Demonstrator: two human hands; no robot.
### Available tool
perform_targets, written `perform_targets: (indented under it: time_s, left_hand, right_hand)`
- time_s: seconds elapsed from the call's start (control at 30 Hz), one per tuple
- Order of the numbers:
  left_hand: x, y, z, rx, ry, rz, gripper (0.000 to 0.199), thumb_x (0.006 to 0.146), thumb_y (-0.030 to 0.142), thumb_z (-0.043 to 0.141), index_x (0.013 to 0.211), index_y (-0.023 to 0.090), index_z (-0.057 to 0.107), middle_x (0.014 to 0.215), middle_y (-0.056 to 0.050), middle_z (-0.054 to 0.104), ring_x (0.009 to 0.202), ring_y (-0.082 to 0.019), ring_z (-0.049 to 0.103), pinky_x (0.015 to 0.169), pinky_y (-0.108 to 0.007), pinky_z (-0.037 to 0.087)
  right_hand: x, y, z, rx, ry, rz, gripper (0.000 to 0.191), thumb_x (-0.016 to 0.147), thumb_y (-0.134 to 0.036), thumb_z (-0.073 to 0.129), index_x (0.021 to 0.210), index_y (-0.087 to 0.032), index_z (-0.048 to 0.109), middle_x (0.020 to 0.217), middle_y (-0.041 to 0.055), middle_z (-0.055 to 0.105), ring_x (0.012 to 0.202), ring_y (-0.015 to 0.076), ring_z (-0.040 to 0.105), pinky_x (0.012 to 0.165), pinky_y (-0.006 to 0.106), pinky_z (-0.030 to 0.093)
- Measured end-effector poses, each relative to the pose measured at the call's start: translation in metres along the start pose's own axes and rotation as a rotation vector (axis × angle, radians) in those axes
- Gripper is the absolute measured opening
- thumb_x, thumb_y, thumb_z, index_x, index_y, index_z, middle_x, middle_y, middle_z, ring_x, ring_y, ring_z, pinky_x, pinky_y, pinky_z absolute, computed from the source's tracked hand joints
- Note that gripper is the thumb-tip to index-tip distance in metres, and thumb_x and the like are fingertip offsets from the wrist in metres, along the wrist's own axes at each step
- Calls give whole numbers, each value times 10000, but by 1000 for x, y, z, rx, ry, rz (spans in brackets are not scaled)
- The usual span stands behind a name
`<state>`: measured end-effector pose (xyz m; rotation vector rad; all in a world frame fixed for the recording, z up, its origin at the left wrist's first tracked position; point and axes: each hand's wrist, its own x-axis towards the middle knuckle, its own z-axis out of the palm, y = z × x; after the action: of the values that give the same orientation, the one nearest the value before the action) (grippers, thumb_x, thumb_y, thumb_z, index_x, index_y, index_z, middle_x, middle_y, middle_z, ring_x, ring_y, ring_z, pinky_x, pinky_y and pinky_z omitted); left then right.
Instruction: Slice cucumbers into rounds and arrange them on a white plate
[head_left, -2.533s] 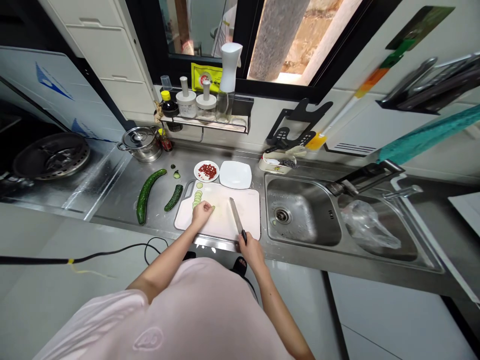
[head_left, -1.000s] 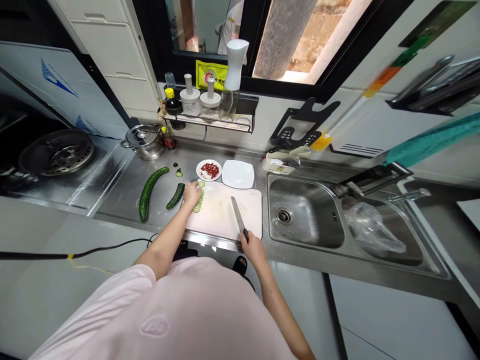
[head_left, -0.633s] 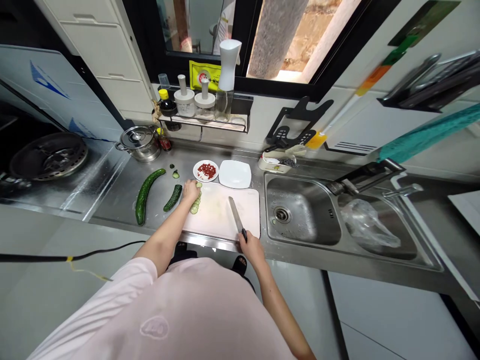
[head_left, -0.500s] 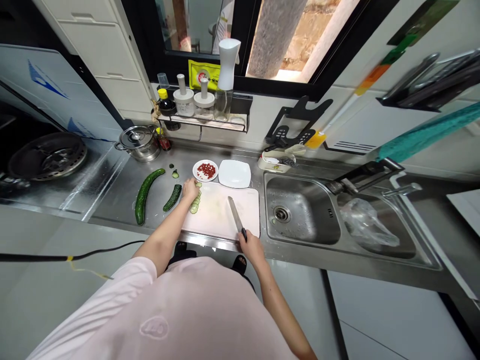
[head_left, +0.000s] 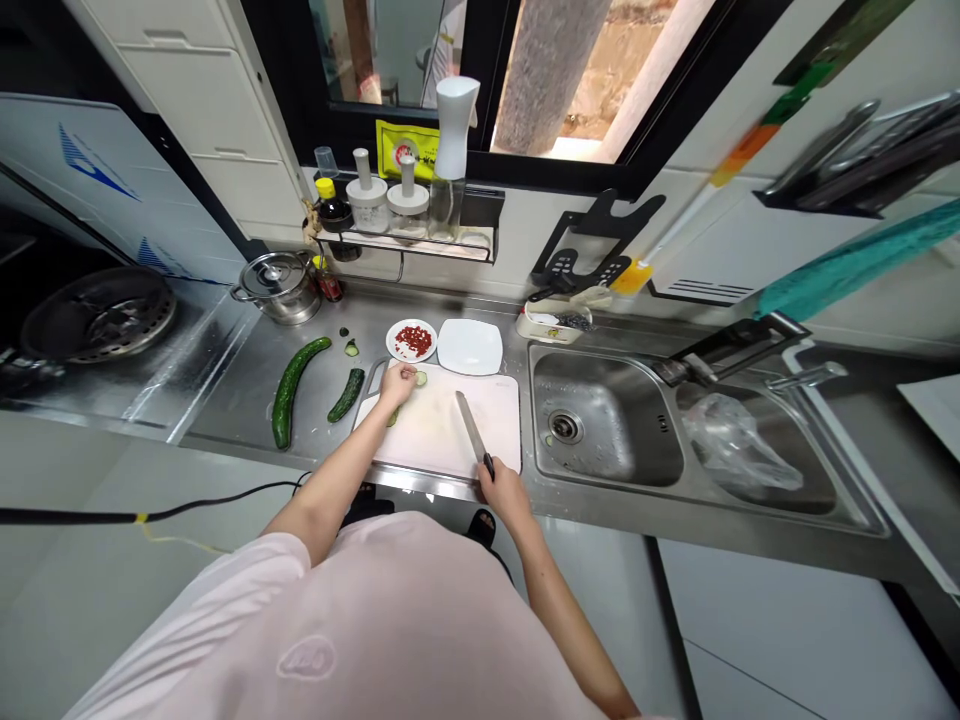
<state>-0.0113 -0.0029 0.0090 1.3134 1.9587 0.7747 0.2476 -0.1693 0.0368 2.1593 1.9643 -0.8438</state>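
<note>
My right hand is closed around the black handle of a kitchen knife. The blade lies over the white cutting board, its tip pointing away from me. On the upper left of the board, my left hand has its fingers pinched together, with a pale green cucumber slice at the fingertips. More cucumber slices show partly beneath that hand; most of them are hidden. Left of the board lie a cut piece of cucumber and a long whole cucumber.
Behind the board stand a plate of chopped red pieces and a white square plate. Small cucumber ends lie on the counter. The sink is at the right; a lidded pot and a pan are left.
My left hand has moved right from the row of slices, and one slice now shows at its fingertips, apart from the row. The right hand and knife have hardly moved.
</note>
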Motion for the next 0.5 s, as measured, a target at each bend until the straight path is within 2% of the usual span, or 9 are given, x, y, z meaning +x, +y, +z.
perform_targets:
  time_s: [0.13, 0.3, 0.5]
  left_hand:
    - [-15, 4, 13, -60, -100, 41, 221, 710, 191, 607, 917, 166, 680, 786, -23, 680, 694, -123, 599, 661, -222, 443]
    - [-26, 5, 25, 75, -187, 90, 189, 719, 168, 599, 878, 190, 699, 810, -26, 698, 758, -146, 607, 716, -239, 447]
    - [-27, 5, 30, 272, -176, 209, 196, 743, 142, 560, 845, 226, 704, 848, -25, 700, 818, -163, 600, 768, -251, 427]
  right_hand:
    - [-2, -1, -1, -5, 5, -2, 403, 957, -457, 289, 1032, -186, 578, 930, 93, 669, 871, 194, 618, 667, 246, 349]
    - [-2, -3, -2, -12, -9, 16, 411, 957, -469, 290, 1056, -190, 575, 944, 96, 667, 884, 200, 617, 690, 252, 358]
    - [-2, -7, -6, -23, -9, 6, 410, 954, -477, 293, 1053, -191, 571, 936, 97, 667, 888, 211, 618, 684, 256, 356]
